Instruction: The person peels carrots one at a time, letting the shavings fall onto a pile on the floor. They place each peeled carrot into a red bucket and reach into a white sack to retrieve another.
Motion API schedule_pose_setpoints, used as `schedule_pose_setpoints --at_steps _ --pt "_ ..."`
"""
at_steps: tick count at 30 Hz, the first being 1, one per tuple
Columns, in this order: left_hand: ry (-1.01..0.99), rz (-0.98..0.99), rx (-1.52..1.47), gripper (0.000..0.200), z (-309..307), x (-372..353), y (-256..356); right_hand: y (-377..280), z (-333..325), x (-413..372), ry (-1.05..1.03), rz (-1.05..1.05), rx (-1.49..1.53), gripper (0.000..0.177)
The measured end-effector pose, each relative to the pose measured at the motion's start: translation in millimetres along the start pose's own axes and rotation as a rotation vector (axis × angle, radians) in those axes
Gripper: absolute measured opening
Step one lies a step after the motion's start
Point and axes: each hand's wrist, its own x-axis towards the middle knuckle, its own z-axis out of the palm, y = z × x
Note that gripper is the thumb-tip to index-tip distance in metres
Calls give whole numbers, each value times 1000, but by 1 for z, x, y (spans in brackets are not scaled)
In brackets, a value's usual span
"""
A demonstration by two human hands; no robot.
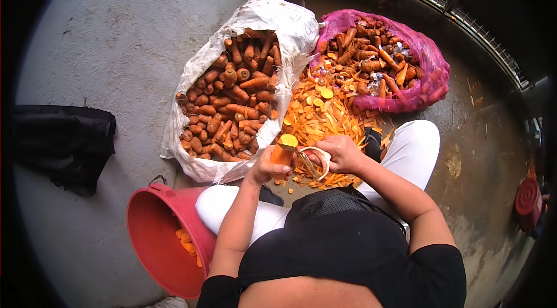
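Observation:
My left hand (264, 167) is closed round a thick peeled carrot (282, 156), whose cut yellow end points up and away from me. Close beside it, my right hand (343, 154) grips a peeler (326, 164) with a white, loop-shaped frame and what looks like a metal blade. A small gap seems to separate peeler and carrot. Just beyond both hands lies a heap of orange peelings and cut carrot ends (319, 113). Unpeeled carrots (232, 99) fill a white sack (191, 84) ahead of my left hand.
A pink mesh sack (432, 67) with darker carrots and scraps lies at the far right. By my left leg a tilted red bucket (151, 238) holds a few peeled carrots. Black cloth (64, 140) lies at far left. Another red container (529, 203) stands at the right edge.

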Motion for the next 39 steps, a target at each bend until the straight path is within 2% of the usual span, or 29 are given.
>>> schedule_pose_setpoints --at_steps 1,2,3,4,7,8,10,11,12,13,15,16,19,20,23,24,27,28,31,32,35,36,39 --pt "-5 -5 -1 40 -2 0 -2 1 -2 -1 -9 -5 1 29" --pt "-25 -9 7 40 -3 0 -2 18 3 -4 -85 128 -86 30" --pt "-46 -14 11 40 -4 -1 -3 44 13 -10 -164 264 -173 31" --pt "-68 -11 20 40 -4 0 -2 76 21 -17 -342 540 -242 34" --pt "-5 -33 33 39 2 -3 5 115 37 -36 -221 691 -283 37" --pt "-26 -11 50 46 -5 -3 0 117 41 -36 -200 689 -236 36" --pt "-42 -33 -120 52 -12 -1 -5 106 37 -28 -157 689 -151 36" --pt "-51 -47 -204 56 -16 1 -8 99 30 -27 -174 804 -35 36" --pt "-71 31 -313 59 -14 6 -9 89 20 -24 -189 916 82 35" --pt "8 38 -348 56 -11 8 -9 83 15 -22 -204 1025 201 35" --pt "163 56 -423 51 -2 11 -9 78 19 -20 -63 1101 344 35" --pt "237 88 -305 49 -5 13 -13 79 21 -20 7 1136 414 36" --pt "219 43 -234 48 -8 11 -12 94 36 -23 103 824 425 59" --pt "212 -6 -267 46 -8 8 -11 101 41 -25 83 793 442 58" --pt "201 -1 -393 43 -17 13 -21 81 31 -21 80 840 522 57" --pt "144 -31 -340 47 -21 10 -19 73 25 -16 50 915 508 56" --pt "352 113 347 53 -14 14 -24 80 33 -20 132 837 578 55" --pt "411 150 532 56 -12 14 -23 86 33 -22 71 883 556 46" --pt "637 287 1193 56 -5 11 -23 72 36 -27 124 524 178 34" --pt "667 393 1285 48 -7 13 -27 60 36 -25 116 534 199 26" --pt "719 357 1354 41 -7 16 -31 54 50 -30 95 519 249 29" --pt "737 383 1369 40 -7 17 -32 45 51 -28 133 484 274 29" --pt "773 448 1408 39 -9 20 -37 31 52 -24 78 443 262 28"
